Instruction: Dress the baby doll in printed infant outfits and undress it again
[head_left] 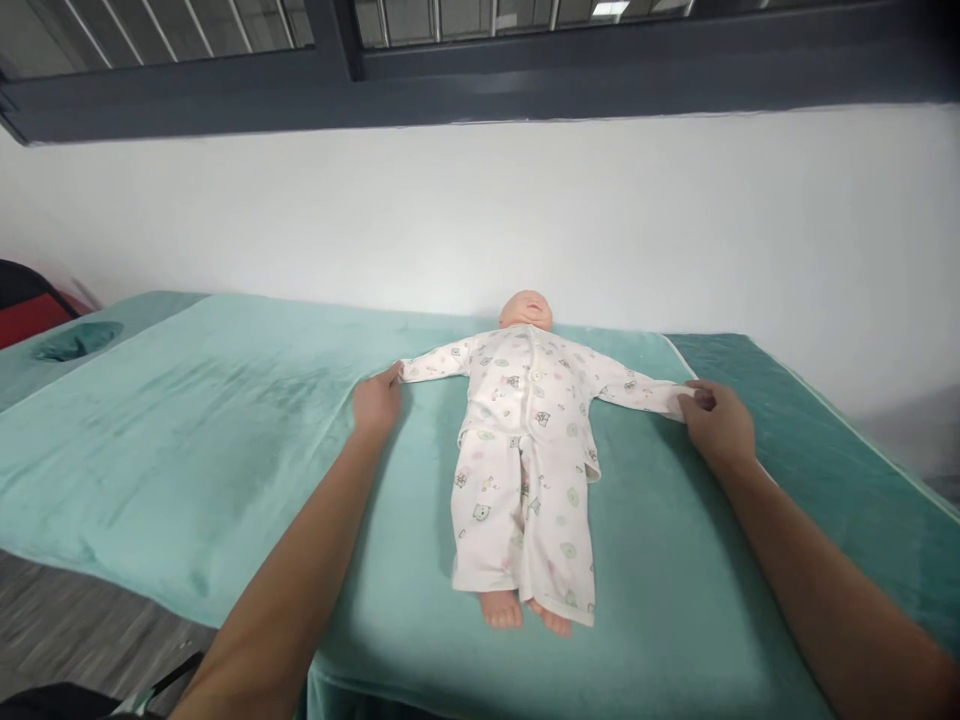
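Observation:
A baby doll (527,440) in white printed pyjamas lies on its back on a teal blanket (225,440), head toward the wall, arms spread out, bare feet toward me. My left hand (377,400) is closed on the cuff of the doll's sleeve on the left. My right hand (718,420) is closed on the end of the sleeve on the right, pinching the fabric between thumb and fingers.
The blanket covers a wide bed or table against a white wall (480,210). A darker teal cover (825,440) shows at the right. A small dark green cloth (75,342) lies at the far left. Grey floor (67,640) shows lower left.

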